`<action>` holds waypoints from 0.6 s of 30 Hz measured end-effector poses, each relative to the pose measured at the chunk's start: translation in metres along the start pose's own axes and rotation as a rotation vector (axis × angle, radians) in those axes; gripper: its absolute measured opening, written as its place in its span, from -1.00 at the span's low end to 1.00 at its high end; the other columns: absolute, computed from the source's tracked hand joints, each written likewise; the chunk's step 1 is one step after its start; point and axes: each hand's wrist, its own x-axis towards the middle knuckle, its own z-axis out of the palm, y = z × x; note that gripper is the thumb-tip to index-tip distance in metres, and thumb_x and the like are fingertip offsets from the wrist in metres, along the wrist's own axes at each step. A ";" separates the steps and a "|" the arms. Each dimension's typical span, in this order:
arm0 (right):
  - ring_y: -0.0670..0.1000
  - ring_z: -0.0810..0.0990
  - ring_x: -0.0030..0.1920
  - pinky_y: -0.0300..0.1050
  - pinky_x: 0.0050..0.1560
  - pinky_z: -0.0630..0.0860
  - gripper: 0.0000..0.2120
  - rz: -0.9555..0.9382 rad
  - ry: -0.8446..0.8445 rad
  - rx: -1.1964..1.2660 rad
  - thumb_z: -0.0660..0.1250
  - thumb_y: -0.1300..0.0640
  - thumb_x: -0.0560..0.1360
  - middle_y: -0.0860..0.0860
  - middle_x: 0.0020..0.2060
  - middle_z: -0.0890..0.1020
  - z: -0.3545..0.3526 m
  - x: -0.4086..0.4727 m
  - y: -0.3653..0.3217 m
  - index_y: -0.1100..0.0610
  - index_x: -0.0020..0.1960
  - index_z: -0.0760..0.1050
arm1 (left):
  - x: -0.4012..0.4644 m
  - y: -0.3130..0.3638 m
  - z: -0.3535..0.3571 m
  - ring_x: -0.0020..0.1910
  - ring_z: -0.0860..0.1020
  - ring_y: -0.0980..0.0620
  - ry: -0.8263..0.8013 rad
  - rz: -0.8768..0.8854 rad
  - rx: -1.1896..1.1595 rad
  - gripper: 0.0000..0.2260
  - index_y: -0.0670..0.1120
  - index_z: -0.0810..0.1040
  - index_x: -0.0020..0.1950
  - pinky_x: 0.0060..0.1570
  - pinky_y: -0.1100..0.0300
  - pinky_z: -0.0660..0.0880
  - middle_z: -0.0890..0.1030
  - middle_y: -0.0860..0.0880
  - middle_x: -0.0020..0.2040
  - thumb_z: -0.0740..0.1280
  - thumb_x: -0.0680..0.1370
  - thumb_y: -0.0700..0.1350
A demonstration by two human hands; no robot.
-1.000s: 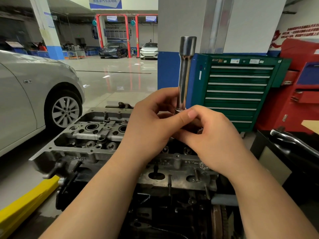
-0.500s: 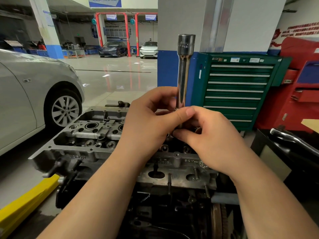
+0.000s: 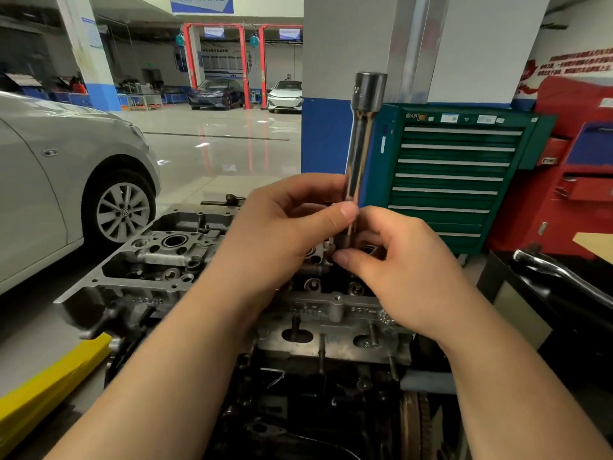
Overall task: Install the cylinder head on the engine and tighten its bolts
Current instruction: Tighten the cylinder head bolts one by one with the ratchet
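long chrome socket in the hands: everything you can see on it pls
The long socket is a slim, polished, chrome-looking metal tube with a wider collar at its top end, reflecting the room. It stands nearly upright, tilted slightly, over the cylinder head. The left hand pinches its lower shaft; the right hand holds it near the bottom. Its lower end is hidden behind the fingers, so what it sits on cannot be told.

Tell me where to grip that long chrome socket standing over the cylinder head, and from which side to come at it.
Grip the long socket on its slim lower shaft, just above the cylinder head, pinching from both sides as the left hand and right hand do. It stands nearly upright and its top flares wider, so a low, two-sided pinch probably steadies it best for turning.
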 end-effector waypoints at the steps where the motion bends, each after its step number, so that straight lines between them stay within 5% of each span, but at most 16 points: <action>1: -0.40 0.57 0.05 -0.35 -0.08 0.41 -0.81 0.006 0.004 -0.007 0.52 -0.03 0.51 -0.41 -0.01 0.64 0.000 0.000 -0.001 -0.24 0.04 0.57 | 0.001 0.008 -0.006 0.08 0.73 0.01 0.007 0.026 0.039 -0.79 -0.03 0.72 0.19 0.11 0.11 0.64 0.77 -0.02 0.06 0.51 0.56 -0.19; 3: -0.36 0.59 -0.04 -0.32 -0.15 0.40 -0.83 0.032 0.017 -0.006 0.54 -0.08 0.48 -0.39 -0.07 0.64 0.000 0.001 -0.002 -0.23 0.00 0.57 | 0.004 0.027 -0.017 0.00 0.73 0.02 0.005 0.105 0.046 -0.75 0.01 0.73 0.14 0.04 0.15 0.65 0.77 -0.04 0.02 0.58 0.48 -0.13; 8: -0.24 0.58 -0.23 -0.21 -0.28 0.38 -0.74 0.073 0.077 -0.058 0.55 -0.23 0.39 -0.30 -0.19 0.64 0.001 0.003 -0.004 -0.23 -0.13 0.48 | 0.010 0.024 -0.007 -0.14 0.63 -0.20 0.009 0.116 0.061 -0.67 -0.10 0.64 0.15 0.02 -0.20 0.69 0.64 -0.13 -0.10 0.64 0.44 -0.16; 12: -0.21 0.58 -0.20 -0.14 -0.23 0.45 -0.73 0.050 0.034 -0.119 0.48 -0.27 0.41 -0.25 -0.19 0.64 0.002 0.001 -0.006 -0.23 0.01 0.50 | 0.016 0.011 -0.002 -0.17 0.60 -0.19 0.094 0.081 0.143 -0.70 -0.15 0.58 0.10 -0.14 -0.10 0.71 0.57 -0.29 -0.07 0.61 0.46 -0.18; 15: -0.20 0.56 -0.18 -0.06 -0.20 0.49 -0.75 -0.005 -0.012 -0.180 0.31 -0.36 0.46 -0.23 -0.22 0.58 0.005 -0.002 -0.008 -0.23 -0.03 0.43 | 0.021 0.008 -0.006 -0.06 0.66 -0.28 0.072 0.115 0.176 -0.73 -0.18 0.62 0.10 -0.05 -0.04 0.67 0.65 -0.25 -0.05 0.60 0.48 -0.18; 18: -0.13 0.62 -0.12 0.10 -0.10 0.59 -0.77 -0.009 -0.054 -0.057 0.18 -0.26 0.62 -0.16 -0.15 0.65 0.002 -0.001 -0.007 -0.17 0.08 0.51 | 0.024 0.007 -0.010 0.00 0.68 -0.27 0.029 0.151 0.181 -0.76 -0.19 0.65 0.13 0.13 -0.21 0.63 0.69 -0.24 -0.02 0.55 0.51 -0.16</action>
